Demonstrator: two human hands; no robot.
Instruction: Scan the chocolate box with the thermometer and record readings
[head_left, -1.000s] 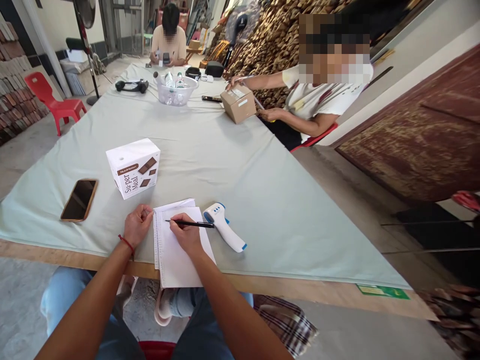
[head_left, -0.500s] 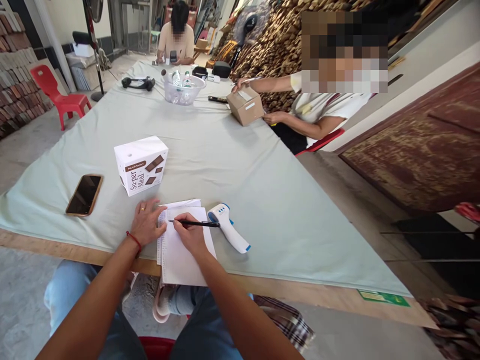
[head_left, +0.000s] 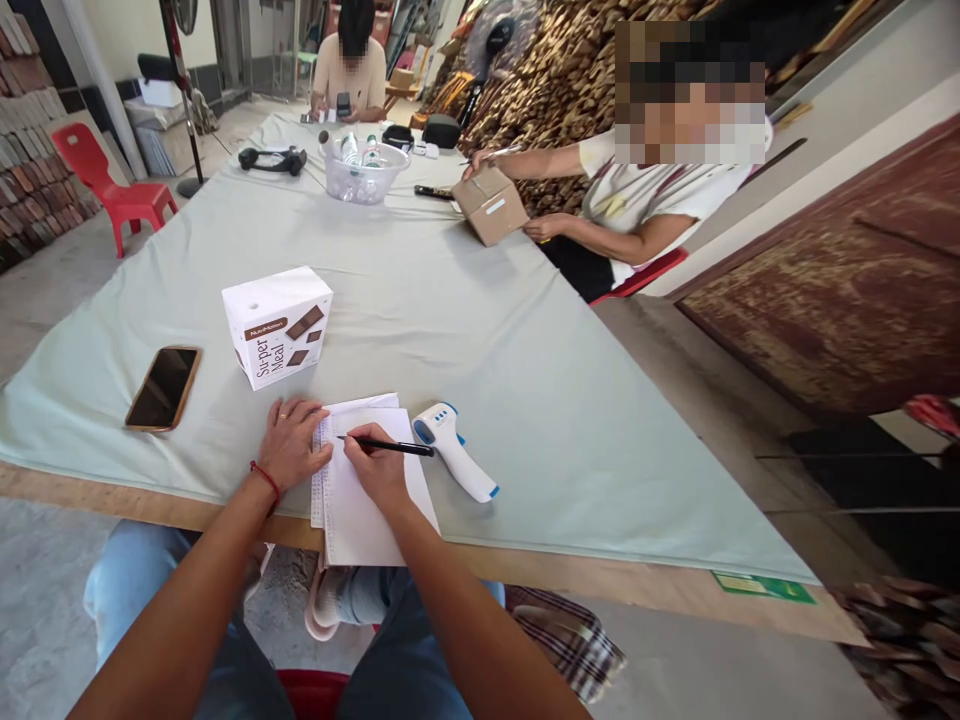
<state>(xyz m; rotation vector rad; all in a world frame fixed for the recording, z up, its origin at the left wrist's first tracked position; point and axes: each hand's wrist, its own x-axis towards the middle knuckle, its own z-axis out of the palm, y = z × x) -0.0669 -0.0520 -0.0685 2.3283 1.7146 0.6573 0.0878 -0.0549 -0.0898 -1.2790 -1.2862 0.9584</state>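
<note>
My right hand (head_left: 377, 470) grips a black pen (head_left: 390, 445), its tip at the upper left part of a white notepad (head_left: 375, 525). Flat on the table, with fingers apart, my left hand (head_left: 294, 445) touches the pad's left edge. The pad hangs slightly over the table's front edge. Just right of it lies a white and blue infrared thermometer (head_left: 456, 452). A white box printed "Su-per Meal" (head_left: 277, 330) stands beyond my left hand. Farther left rests a smartphone (head_left: 163, 388) with a dark screen.
A pale green cloth (head_left: 585, 440) covers the table. Toward the far end stand a clear plastic basket (head_left: 366, 180) with bottles and a black device (head_left: 271, 160). At the right, a co-worker holds a cardboard box (head_left: 491, 207); another person (head_left: 351, 75) sits at the far end.
My hands keep nearly the same place on the notepad, the pen still at the page. The co-worker's cardboard box has tilted a little. The whole view has shifted slightly.
</note>
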